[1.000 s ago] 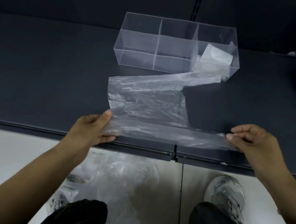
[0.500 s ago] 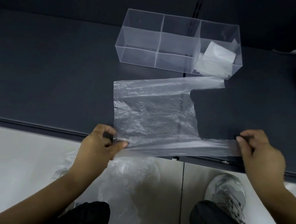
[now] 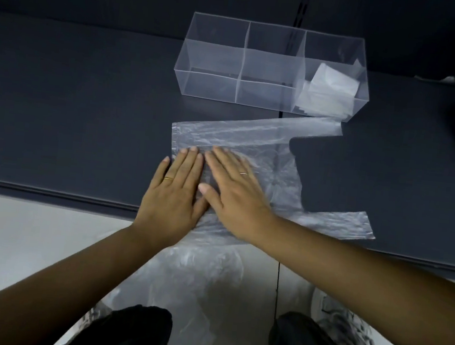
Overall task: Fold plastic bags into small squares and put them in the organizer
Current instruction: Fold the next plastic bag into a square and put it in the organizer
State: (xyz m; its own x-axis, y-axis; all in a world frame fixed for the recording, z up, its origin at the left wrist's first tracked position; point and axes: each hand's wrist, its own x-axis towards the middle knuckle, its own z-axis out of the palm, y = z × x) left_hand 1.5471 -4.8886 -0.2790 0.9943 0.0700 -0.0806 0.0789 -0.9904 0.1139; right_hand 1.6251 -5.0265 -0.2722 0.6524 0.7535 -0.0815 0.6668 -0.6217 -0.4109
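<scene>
plastic bag [image 3: 240,145] lies spread flat on the dark table [image 3: 72,116], right at the near edge, with its bottom seam to the left and its two handle strips running off to the right, so its long axis goes left to right across the person's front. the far handle strip [image 3: 309,126] reaches up until its tip is touching or just beside the clear organizer [image 3: 213,58], while the near handle strip [image 3: 341,222] lies along the table's front edge. both hands are down on the body of the bag, flat, fingers extended, gripping nothing: the left hand [image 3: 175,195] sits at the bag's left end near the seam, the right hand [image 3: 236,193] just beside it, thumbs nearly touching. everything still to be smoothed lies to the right of the hands, so by my reading the right hand is the one placed to sweep out along the film toward the handles while the left pins the seam end. the organizer stands beyond the bag, its right compartment already holding a folded bag [image 3: 332,83], the other compartments look bare. more crumpled plastic [image 3: 203,282] waits below the table edge by the person's knees.
</scene>
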